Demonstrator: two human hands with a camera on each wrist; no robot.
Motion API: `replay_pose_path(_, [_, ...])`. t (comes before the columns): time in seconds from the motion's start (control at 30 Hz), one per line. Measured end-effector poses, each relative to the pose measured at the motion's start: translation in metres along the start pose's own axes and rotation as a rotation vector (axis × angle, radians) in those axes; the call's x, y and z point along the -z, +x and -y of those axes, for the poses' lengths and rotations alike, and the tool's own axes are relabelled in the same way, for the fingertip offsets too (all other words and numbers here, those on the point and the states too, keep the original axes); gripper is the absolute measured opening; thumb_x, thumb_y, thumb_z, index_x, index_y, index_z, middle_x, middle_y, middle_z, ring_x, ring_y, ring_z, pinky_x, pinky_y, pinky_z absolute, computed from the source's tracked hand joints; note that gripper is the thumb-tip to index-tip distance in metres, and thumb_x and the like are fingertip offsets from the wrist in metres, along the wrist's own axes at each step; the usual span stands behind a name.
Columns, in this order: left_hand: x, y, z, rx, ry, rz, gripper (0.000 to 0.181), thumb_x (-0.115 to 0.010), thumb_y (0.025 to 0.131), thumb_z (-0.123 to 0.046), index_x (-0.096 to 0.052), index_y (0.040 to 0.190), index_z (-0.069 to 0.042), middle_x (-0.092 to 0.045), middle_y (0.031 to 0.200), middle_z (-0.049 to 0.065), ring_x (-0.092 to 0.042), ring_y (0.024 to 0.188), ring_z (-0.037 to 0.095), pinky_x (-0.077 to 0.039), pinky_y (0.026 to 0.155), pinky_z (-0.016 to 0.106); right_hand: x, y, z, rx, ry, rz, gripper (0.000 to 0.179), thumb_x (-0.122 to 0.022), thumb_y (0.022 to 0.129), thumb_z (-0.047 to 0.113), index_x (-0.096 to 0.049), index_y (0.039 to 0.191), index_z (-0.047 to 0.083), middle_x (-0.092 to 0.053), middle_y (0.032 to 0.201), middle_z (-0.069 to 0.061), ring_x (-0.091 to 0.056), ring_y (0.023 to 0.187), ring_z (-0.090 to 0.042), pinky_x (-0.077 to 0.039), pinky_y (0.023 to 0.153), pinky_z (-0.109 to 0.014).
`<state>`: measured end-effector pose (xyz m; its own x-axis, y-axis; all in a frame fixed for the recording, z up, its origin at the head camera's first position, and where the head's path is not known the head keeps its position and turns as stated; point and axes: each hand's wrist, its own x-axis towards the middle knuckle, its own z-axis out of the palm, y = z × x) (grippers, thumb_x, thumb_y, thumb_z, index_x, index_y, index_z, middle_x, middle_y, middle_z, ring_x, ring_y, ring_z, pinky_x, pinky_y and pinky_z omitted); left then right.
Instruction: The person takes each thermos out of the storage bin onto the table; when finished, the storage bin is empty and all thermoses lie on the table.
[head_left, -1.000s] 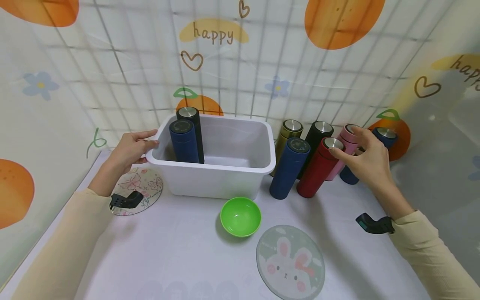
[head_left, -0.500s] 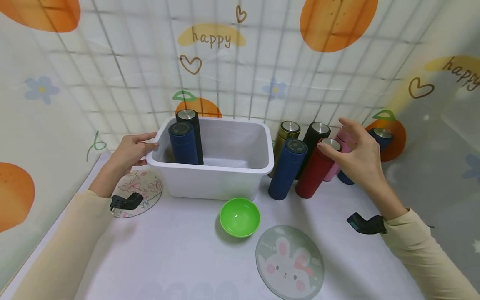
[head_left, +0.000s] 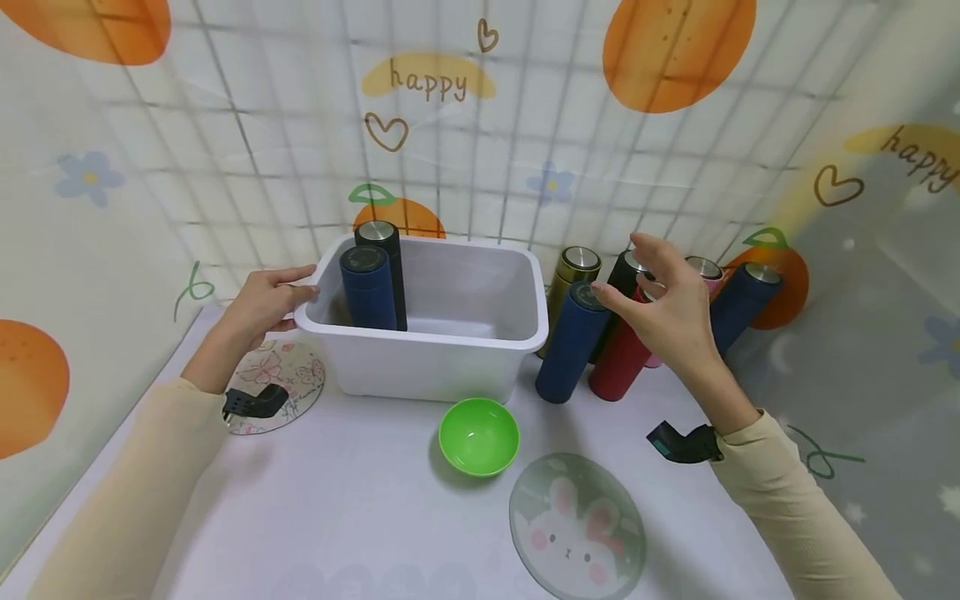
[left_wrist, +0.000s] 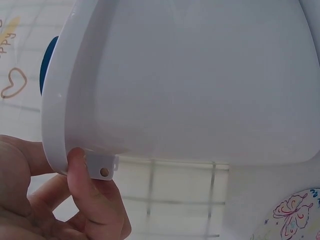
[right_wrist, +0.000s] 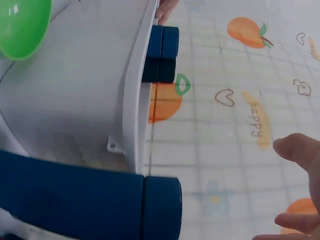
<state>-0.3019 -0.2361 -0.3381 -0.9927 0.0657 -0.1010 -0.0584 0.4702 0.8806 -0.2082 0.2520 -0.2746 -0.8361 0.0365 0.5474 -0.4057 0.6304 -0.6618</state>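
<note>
My left hand grips the left rim of a white plastic tub; in the left wrist view its thumb and fingers pinch the rim's corner. Inside the tub a blue thermos and a black thermos stand at the left end. Right of the tub, another blue thermos stands on the table. My right hand hovers at its lid with thumb and fingers spread, holding nothing. A red thermos stands behind that hand, partly hidden.
Gold, black and pink thermoses stand near the back wall, and a dark blue thermos is at far right. A green bowl, a rabbit mat and a butterfly mat lie nearer.
My right hand has moved left, from over the red and pink thermoses to the top of the front blue thermos. My left hand has kept its hold on the tub.
</note>
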Motion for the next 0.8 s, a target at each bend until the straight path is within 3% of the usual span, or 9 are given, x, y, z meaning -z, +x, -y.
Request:
replay_pose_path(0.37, [-0.001, 0.0, 0.0, -0.004, -0.001, 0.007, 0.06, -0.056, 0.102, -0.026, -0.033, 0.157, -0.019, -0.043, 0.15, 0.025, -0.05, 0.123, 0.037, -0.054, 0.071, 0.024, -0.033, 0.0, 0.006, 0.019, 0.104, 0.084, 0.073, -0.085, 0.082, 0.024, -0.051, 0.145, 0.01, -0.052, 0.146, -0.004, -0.049, 0.133, -0.022, -0.045, 0.103, -0.045])
replay_pose_path(0.8, [0.001, -0.002, -0.001, 0.005, 0.0, 0.007, 0.06, -0.055, 0.102, -0.027, -0.033, 0.157, -0.019, -0.043, 0.15, 0.025, -0.05, 0.122, 0.036, -0.054, 0.071, 0.024, -0.069, -0.001, 0.013, -0.003, 0.153, 0.157, 0.076, -0.085, 0.081, 0.027, -0.05, 0.146, 0.01, -0.052, 0.146, -0.005, -0.052, 0.13, -0.025, -0.046, 0.102, -0.043])
